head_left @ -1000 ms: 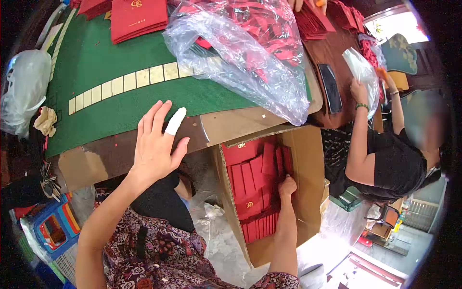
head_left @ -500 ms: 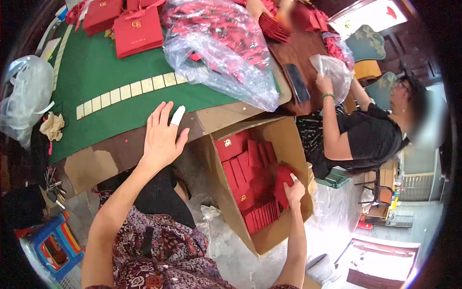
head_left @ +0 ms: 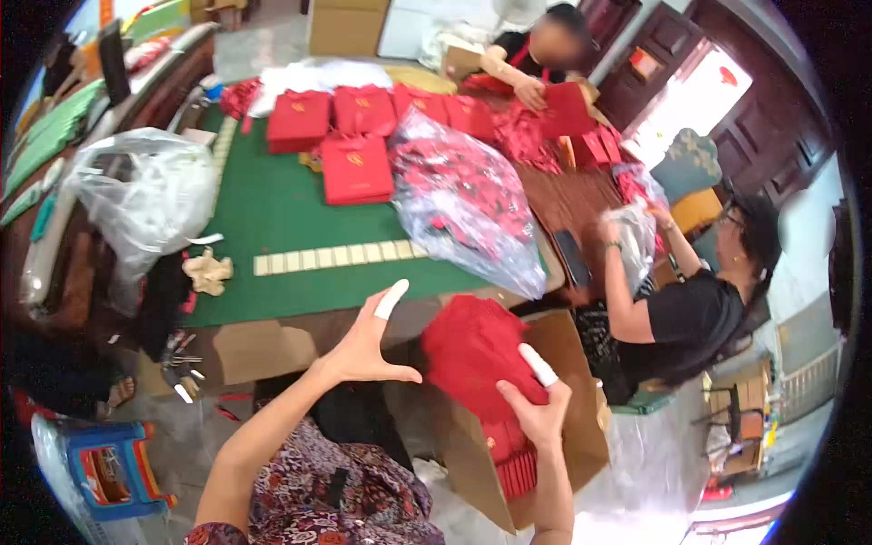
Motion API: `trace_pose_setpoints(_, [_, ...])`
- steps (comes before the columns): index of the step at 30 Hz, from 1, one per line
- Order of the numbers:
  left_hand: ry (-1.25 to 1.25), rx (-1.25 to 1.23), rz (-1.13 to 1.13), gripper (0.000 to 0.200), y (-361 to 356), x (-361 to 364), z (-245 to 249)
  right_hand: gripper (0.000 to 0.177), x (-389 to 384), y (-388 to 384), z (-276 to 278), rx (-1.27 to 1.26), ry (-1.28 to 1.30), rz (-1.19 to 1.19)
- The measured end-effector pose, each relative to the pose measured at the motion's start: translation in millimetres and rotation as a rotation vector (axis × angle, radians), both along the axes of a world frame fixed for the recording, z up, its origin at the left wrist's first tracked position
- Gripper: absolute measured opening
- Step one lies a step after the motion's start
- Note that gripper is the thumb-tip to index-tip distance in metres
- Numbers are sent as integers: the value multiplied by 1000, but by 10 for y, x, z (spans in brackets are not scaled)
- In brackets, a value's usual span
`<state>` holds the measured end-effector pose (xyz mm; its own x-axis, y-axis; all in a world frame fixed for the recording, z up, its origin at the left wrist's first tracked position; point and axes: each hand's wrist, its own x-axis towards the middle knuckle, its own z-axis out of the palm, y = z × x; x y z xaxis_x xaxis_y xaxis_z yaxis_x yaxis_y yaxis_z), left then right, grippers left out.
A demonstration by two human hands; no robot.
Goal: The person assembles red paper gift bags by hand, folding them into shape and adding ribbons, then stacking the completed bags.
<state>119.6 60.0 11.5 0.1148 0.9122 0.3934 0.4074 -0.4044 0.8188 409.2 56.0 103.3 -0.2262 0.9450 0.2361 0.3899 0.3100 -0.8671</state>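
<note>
My right hand (head_left: 542,413), its index finger wrapped in a white cover, grips a red bag (head_left: 477,359) above the box. Blur hides whether it is one bag or several. My left hand (head_left: 359,350) is open, thumb and fingers apart, just left of the red bag and not touching it. It also has a white fingertip cover. Below, the open cardboard box (head_left: 581,436) holds more red bags (head_left: 516,472) packed on edge, partly hidden by my right hand and the held bag.
On the green-topped table (head_left: 300,227) stand red gift bags (head_left: 357,171) with gold emblems, beside a clear plastic sack (head_left: 468,204) of red items. A co-worker (head_left: 690,304) at right handles a plastic bag; another person (head_left: 522,68) works at the far end. A blue stool (head_left: 109,468) stands lower left.
My right hand has lifted the red bag up out of the box. My left hand has come off the table edge toward it. The view has tilted up, showing more of the room.
</note>
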Motion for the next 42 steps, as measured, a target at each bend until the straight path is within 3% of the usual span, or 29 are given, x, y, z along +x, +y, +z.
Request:
trace_pose_setpoints(5, [-49, 11, 198, 131, -211, -655, 118, 56, -1004, 284, -341, 53, 20, 327])
trace_pose_setpoints(8, [-255, -88, 209, 122, -374, -1004, -11, 57, -1480, 339, -357, 132, 23, 454])
trace_pose_setpoints(11, [-262, 63, 337, 114, -475, -1175, -141, 59, -1751, 443, -447, 171, 37, 535])
trace_pose_setpoints(13, [-222, -2, 383, 111, -557, -1246, -160, 61, -1854, 496, -444, 194, 45, 592])
trace_pose_setpoints(16, [-401, 13, 328, 108, -588, -1235, -312, 75, -1871, 507, -387, 176, -75, 644])
trace_pose_setpoints(18, [-399, -13, 333, 108, -610, -1207, -315, 88, -1800, 505, -393, -14, 29, 631])
trace_pose_setpoints(21, [-417, -49, 311, 107, -594, -1167, -366, 91, -1651, 654, -553, -62, 166, 764])
trace_pose_setpoints(22, [-466, -38, 291, 105, -593, -1157, -393, 76, -1625, 642, -639, -131, 285, 743])
trace_pose_setpoints(23, [-514, -26, 271, 103, -586, -1149, -421, 76, -1609, 645, -708, -133, 283, 741])
trace_pose_setpoints(25, [-532, -12, 252, 101, -590, -1140, -449, 75, -1593, 655, -829, -393, 521, 640])
trace_pose_setpoints(27, [-550, 0, 235, 100, -592, -1155, -475, 75, -1598, 667, -889, -376, 424, 579])
trace_pose_setpoints(36, [-542, -21, 203, 114, -585, -1098, -510, 61, -1887, 734, -799, -553, 483, 544])
trace_pose_setpoints(38, [-101, 85, 347, 131, -607, -1054, -315, 60, -1975, 721, -788, -540, 466, 560])
trace_pose_setpoints(42, [-7, 102, 453, 146, -546, -993, -393, 58, -1998, 690, -777, -578, 515, 561])
